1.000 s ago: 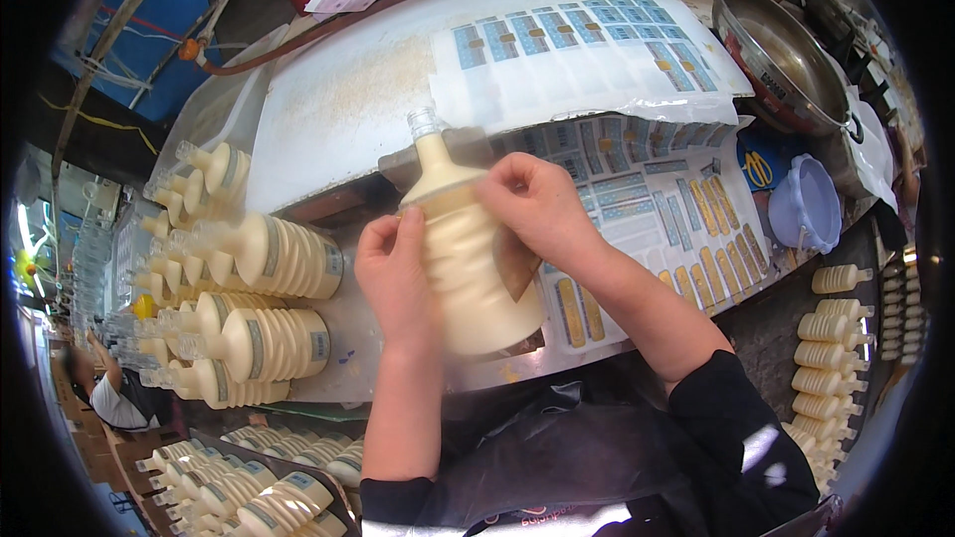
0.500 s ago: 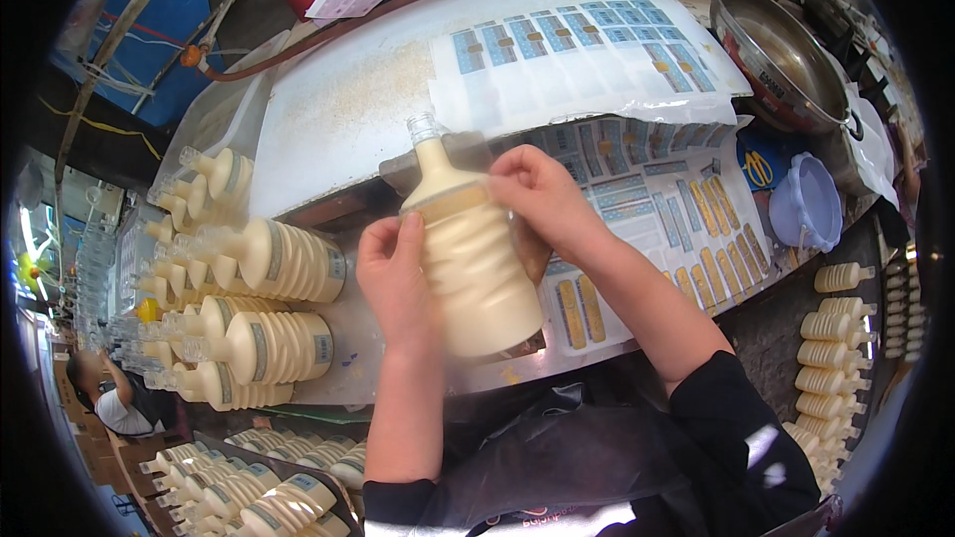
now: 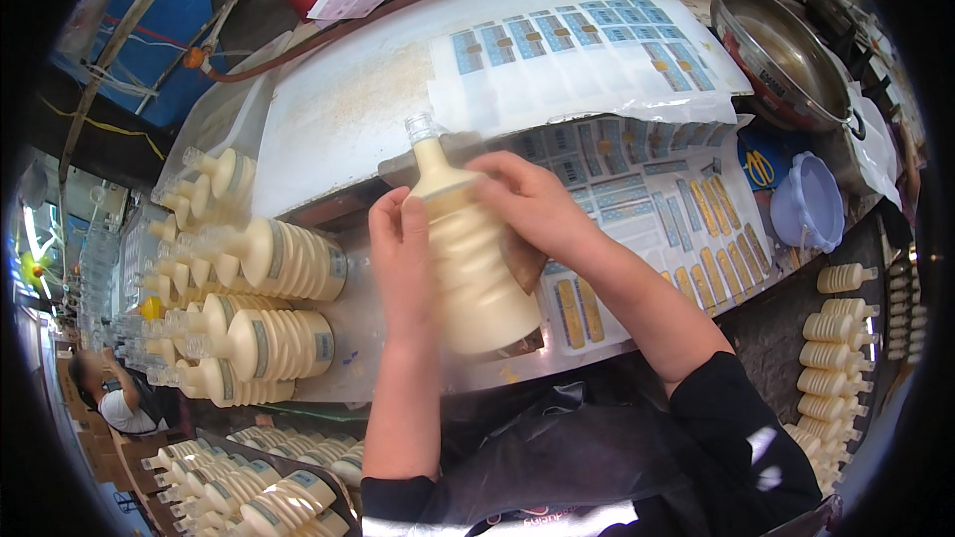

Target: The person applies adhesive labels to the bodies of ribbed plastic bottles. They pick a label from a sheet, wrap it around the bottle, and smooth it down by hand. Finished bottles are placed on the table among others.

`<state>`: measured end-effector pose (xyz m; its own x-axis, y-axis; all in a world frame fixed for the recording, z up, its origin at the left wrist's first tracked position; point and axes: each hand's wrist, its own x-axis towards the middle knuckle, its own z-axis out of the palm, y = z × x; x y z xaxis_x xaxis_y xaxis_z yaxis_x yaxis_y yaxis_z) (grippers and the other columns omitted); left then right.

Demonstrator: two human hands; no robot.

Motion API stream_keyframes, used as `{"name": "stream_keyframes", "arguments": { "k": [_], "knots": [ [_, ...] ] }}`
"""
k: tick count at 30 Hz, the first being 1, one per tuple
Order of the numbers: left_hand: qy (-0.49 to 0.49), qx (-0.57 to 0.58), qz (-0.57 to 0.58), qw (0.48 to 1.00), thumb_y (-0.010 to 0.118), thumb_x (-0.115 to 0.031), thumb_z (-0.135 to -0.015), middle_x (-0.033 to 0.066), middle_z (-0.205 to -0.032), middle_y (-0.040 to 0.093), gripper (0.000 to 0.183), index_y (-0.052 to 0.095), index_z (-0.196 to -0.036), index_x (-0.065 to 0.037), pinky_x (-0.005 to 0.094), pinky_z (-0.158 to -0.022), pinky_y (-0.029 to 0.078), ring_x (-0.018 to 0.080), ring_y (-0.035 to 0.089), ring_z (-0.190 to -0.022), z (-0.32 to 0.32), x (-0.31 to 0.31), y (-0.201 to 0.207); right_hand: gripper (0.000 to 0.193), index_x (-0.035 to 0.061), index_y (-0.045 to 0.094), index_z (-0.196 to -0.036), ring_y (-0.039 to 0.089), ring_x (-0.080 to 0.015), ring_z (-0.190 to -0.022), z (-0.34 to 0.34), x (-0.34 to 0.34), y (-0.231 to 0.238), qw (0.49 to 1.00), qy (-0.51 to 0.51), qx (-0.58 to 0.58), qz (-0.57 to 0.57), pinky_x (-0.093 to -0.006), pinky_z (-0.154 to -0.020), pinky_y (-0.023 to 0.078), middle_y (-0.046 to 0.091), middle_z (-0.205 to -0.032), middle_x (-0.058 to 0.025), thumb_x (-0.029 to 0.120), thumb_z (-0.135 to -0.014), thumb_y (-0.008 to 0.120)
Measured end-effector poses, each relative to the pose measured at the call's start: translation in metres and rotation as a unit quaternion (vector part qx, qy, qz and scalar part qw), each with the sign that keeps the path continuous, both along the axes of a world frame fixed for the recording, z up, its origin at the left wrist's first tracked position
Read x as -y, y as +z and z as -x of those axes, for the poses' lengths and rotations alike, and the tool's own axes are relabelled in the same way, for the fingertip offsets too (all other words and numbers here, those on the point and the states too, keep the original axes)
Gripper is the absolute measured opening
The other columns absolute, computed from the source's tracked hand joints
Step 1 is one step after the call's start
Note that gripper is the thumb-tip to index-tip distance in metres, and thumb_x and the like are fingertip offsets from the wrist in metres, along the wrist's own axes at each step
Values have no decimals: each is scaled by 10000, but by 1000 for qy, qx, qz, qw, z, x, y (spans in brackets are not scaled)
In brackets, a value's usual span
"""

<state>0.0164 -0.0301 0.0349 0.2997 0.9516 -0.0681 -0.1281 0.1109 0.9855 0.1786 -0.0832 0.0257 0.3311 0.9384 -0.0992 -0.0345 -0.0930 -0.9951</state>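
Note:
A cream-coloured ribbed bottle (image 3: pixel 482 278) with a clear threaded neck stands tilted in front of me, its base toward me. My left hand (image 3: pixel 403 249) is closed on its left side, thumb lying along the shoulder. My right hand (image 3: pixel 527 201) rests on the upper right of the bottle, its bent fingers pressing at the shoulder. Around that shoulder runs a thin greyish label strip (image 3: pixel 445 189), partly covered by my fingers. A brown piece (image 3: pixel 522 264) shows beside the bottle, below my right hand; its kind is unclear.
Several labelled bottles (image 3: pixel 288 259) lie stacked at the left. Blue and gold labels on backing sheets (image 3: pixel 617 204) spread to the right, with more on the white board (image 3: pixel 348 89). A large pan (image 3: pixel 781 50) and a lilac bucket (image 3: pixel 808 201) stand at the right. A person (image 3: pixel 124 398) is far left.
My right hand has shifted left, its fingers now over the label strip. The left thumb has moved up to the shoulder, and the bottle has barely moved.

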Motion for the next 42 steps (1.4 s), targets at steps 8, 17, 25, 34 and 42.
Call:
{"name": "stream_keyframes", "arguments": {
  "k": [8, 17, 25, 34, 42],
  "knots": [
    [1, -24, 0, 1000, 682, -201, -994, 94, -1190, 597, 395, 499, -1293, -19, 295, -919, 497, 145, 577, -1063, -1, -3, 0, 409, 18, 663, -1236, 648, -115, -820, 3, -1, 5, 997, -26, 66, 27, -284, -739, 522, 701, -892, -75, 289, -934, 711],
    [4, -3, 6, 1000, 694, -193, -990, 95, -1190, 601, 400, 497, -1285, -6, 291, -926, 501, 145, 585, -1067, -2, -3, -2, 429, 20, 671, -1226, 599, -120, -707, 3, -3, -2, 998, -36, 59, 10, -297, -661, 493, 635, -781, -44, 310, -917, 741],
    [4, -2, 10, 1000, 696, -178, -989, 96, -1188, 603, 405, 494, -1291, 1, 286, -919, 503, 140, 587, -1062, -3, -3, -1, 378, 15, 661, -1233, 655, -120, -825, 1, -3, -6, 999, -25, 23, 9, -284, -752, 527, 707, -901, -77, 263, -951, 701],
    [1, -19, -3, 1000, 679, -188, -997, 93, -1164, 605, 392, 491, -1287, -3, 275, -897, 502, 130, 587, -1030, -4, -6, -4, 350, 15, 648, -1233, 670, -132, -899, 1, -3, -5, 1000, -20, 3, -9, -297, -808, 540, 727, -972, -84, 261, -985, 661],
    [-19, -117, -7, 993, 655, -285, -1010, 102, -1114, 625, 392, 500, -1279, -47, 292, -813, 521, 129, 602, -949, -4, -11, -1, 453, 31, 645, -1186, 711, -263, -856, 9, -2, 15, 991, -31, 123, 43, -370, -789, 544, 725, -943, -157, 416, -948, 673]
  ]
}}
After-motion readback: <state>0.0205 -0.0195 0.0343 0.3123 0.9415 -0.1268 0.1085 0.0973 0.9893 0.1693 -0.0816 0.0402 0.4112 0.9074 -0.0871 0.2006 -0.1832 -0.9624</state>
